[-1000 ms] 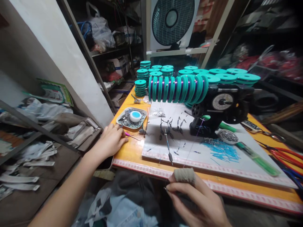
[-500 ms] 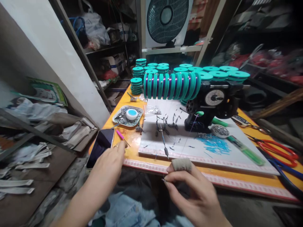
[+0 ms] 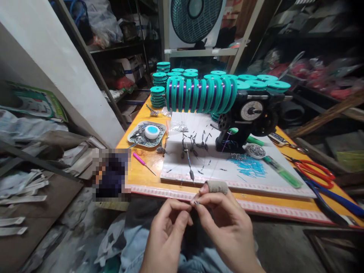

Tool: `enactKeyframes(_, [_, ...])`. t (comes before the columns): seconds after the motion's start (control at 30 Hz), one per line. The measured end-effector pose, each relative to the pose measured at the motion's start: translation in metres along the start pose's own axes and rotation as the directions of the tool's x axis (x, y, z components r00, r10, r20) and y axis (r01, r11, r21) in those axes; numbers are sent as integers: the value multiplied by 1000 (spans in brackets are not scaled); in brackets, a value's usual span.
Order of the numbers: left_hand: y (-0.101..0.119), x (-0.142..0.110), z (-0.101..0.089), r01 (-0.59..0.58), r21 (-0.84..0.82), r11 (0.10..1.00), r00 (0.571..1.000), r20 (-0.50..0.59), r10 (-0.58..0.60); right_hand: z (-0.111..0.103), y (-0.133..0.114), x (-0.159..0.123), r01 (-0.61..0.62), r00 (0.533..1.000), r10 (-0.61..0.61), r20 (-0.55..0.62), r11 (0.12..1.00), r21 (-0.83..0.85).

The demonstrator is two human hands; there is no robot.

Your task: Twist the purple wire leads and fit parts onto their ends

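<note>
My right hand has a cloth wrap round its index finger. Its thumb and fingers pinch a small shiny metal piece beyond the table's front edge. My left hand meets it there, thumb and fingers closed in a pinch; what they hold is too small to make out. Just above the fingertips, a dark oval sinker hangs in line with a beaded strand, and thin line runs toward my right hand. Behind it stands a black winding machine carrying a row of teal spools wound with purple line.
A pink-handled needle tool lies left of the white board. Beyond it is a tray with a round white container. Blue tube pieces, a bowl of metal parts, red-handled scissors and blue-handled pliers lie right.
My left hand has come from beside the pink-handled tool to my right hand's fingertips. My right hand still pinches the small metal piece. The camera view has shifted slightly.
</note>
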State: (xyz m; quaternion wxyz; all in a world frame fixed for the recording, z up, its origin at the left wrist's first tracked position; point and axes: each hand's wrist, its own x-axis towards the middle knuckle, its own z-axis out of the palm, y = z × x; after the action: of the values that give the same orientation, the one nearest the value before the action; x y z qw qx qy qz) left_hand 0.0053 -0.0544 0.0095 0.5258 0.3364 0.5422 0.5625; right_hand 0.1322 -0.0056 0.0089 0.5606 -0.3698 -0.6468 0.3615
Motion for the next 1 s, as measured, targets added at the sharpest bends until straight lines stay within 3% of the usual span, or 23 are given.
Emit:
enactKeyframes(0.1, [-2,-3,10,24,-91,996,997,-66,-30,1,-1,0,14,1000,-15,19,1000,7])
enactKeyframes(0.27, [1,-4,15,53,-220,974,996,-63,-69,0,-2,-2,19,999,-21,45,999,38])
enactKeyframes(0.6, [-3,-3,16,34,-288,957,998,-44,-49,-3,1,-2,56,995,-56,83,998,-2])
enactKeyframes(0.73, [-4,-2,15,32,-261,965,997,-65,-50,-6,-1,-1,114,980,-97,172,989,-93])
enactKeyframes(0.87, [-3,-3,17,-140,-181,973,979,-173,109,-14,-9,9,289,921,-217,322,937,-196])
enactKeyframes(1.0, [-9,-10,10,-325,43,945,942,-76,327,-27,-14,38,504,829,-366,422,817,-282])
